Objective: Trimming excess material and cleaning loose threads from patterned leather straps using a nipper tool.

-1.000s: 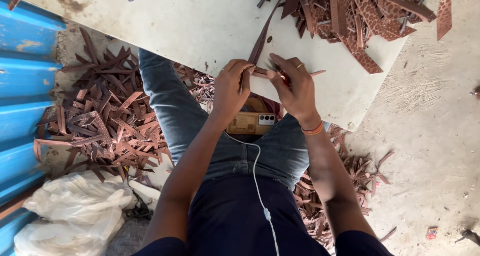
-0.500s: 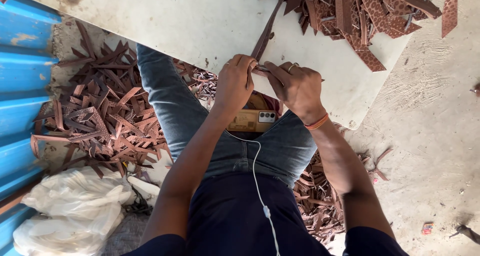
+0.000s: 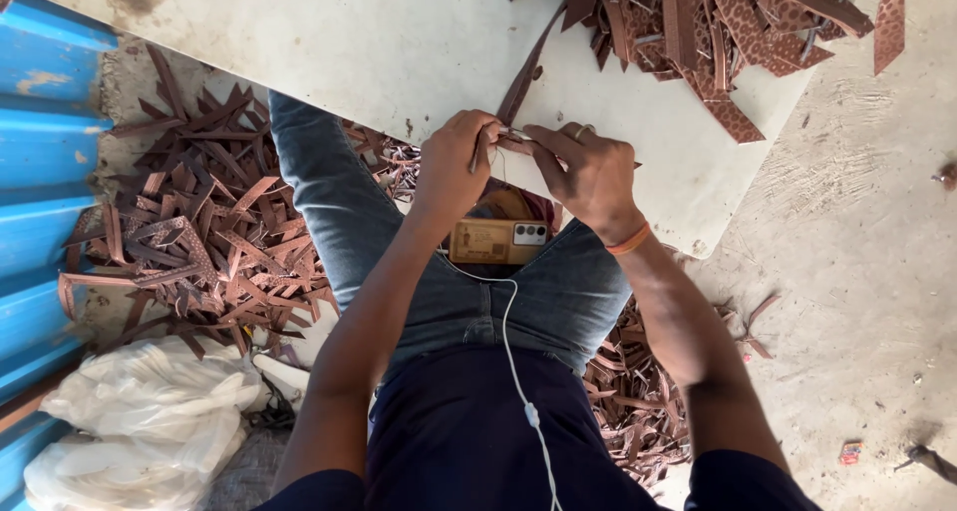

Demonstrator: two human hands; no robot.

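Two heaps of brown leather strips flank the seated person, with a third heap on the board ahead. Farthest left runs one blue corrugated metal sheet (image 3: 45, 202), and below it lie two white plastic bags (image 3: 150, 426), crumpled together on the ground. Just beside them, the first heap of leather strips (image 3: 209, 232) spreads over the floor, too many to count, touching the person's jeans-clad leg. One white board (image 3: 349, 42) rests tilted across the knees. At its near edge the left hand (image 3: 454, 167) is closed in a pinch on one long dark leather strip (image 3: 518, 87), which runs up and away over the board; the right hand (image 3: 588, 172), wearing one ring and one orange wristband (image 3: 630, 240), meets it, its fingers closed narrowly on the same strip's near end. One tan smartphone (image 3: 495, 241) lies in the lap between the wrists, with one white earphone cable (image 3: 518, 371) trailing down from it. The second floor heap (image 3: 638, 391) sits under the right forearm, and the patterned heap (image 3: 718, 32) crowds the board's far right corner.
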